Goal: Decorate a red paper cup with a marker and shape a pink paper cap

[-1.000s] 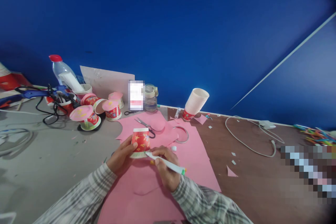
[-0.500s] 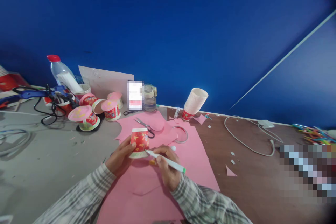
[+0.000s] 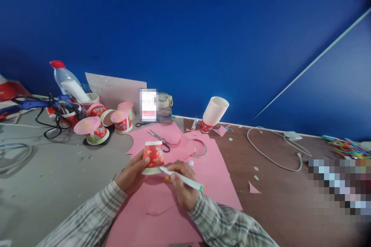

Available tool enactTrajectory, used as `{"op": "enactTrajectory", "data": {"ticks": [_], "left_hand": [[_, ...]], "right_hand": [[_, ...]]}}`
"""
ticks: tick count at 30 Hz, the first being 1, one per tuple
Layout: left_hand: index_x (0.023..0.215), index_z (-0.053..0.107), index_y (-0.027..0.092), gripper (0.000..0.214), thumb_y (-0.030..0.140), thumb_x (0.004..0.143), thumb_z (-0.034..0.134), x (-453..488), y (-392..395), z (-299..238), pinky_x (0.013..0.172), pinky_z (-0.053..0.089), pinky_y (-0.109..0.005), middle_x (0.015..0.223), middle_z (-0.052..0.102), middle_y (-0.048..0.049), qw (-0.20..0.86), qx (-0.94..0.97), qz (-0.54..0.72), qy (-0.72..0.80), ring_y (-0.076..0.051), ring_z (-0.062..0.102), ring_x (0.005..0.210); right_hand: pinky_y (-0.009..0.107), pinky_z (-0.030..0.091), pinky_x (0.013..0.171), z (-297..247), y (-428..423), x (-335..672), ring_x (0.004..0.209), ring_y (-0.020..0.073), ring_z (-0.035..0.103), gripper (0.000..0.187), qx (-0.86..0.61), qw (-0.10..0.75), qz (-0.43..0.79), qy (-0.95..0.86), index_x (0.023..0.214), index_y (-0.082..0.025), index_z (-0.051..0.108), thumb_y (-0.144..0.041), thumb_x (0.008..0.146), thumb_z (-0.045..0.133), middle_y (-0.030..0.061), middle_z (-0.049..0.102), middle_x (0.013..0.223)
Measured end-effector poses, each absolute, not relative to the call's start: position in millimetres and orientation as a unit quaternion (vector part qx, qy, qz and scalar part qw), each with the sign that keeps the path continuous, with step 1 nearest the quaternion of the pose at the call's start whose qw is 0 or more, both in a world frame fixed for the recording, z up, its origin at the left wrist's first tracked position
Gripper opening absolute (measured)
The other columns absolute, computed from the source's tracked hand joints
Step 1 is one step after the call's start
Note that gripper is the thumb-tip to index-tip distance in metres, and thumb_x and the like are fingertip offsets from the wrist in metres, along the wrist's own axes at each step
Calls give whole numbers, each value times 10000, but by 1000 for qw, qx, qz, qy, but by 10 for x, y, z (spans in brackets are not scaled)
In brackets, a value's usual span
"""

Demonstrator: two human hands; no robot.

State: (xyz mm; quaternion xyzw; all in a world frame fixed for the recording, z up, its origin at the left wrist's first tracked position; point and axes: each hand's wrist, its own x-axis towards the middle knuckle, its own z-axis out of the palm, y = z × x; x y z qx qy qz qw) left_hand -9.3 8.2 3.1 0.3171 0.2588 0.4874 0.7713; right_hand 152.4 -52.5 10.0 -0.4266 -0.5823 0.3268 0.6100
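Holds a red paper cup (image 3: pixel 153 156), wide end down, just below the middle of the frame, with the left hand (image 3: pixel 132 173) curled around its side. Pinches a white marker (image 3: pixel 189 182) in the closed right hand (image 3: pixel 185 196), tip at the cup's lower rim. Has scissors (image 3: pixel 157 136) and a ring (image 3: pixel 206 148) nearby on pink paper (image 3: pixel 217 185), a cup stack (image 3: pixel 215 112) right of centre, pink-topped cups (image 3: pixel 123 125) on the desk (image 3: pixel 58 185) at left.

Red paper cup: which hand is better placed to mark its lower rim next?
Right, likely: the right hand holds the white marker, tip at the lower rim of the red paper cup; the left hand grips the cup.
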Motion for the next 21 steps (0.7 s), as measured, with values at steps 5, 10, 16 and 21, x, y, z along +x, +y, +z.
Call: {"op": "enactTrajectory", "data": {"ticks": [5, 10, 16, 21], "left_hand": [[1010, 609, 109, 338, 140, 675, 576, -103, 88, 21, 642, 489, -448, 781, 726, -154, 769, 318, 489, 263, -349, 623, 739], [1037, 592, 113, 351, 136, 689, 559, -106, 84, 34, 649, 494, -455, 793, 725, -155, 773, 313, 487, 259, -345, 625, 747], [1032, 599, 113, 359, 139, 674, 580, -104, 78, 34, 641, 501, -442, 814, 727, -158, 772, 308, 490, 263, -346, 624, 761], [1031, 599, 112, 357, 136, 676, 575, -101, 81, 42, 648, 500, -440, 809, 728, -157, 770, 310, 494, 260, -346, 622, 772]], "right_hand": [[287, 528, 498, 82, -515, 1516, 548, 198, 616, 134, -430, 611, 341, -571, 811, -187, 651, -207, 770, 524, 47, 659, 702], [278, 532, 466, 98, -514, 1510, 497, 187, 597, 127, -441, 611, 343, -561, 783, -189, 647, -223, 768, 526, 27, 638, 632], [266, 530, 460, 81, -506, 1517, 511, 193, 607, 120, -441, 612, 341, -561, 797, -196, 645, -207, 767, 530, 25, 644, 632], [281, 542, 470, 66, -520, 1522, 504, 191, 608, 119, -434, 619, 371, -540, 801, -202, 648, -228, 774, 535, 26, 643, 644]]}}
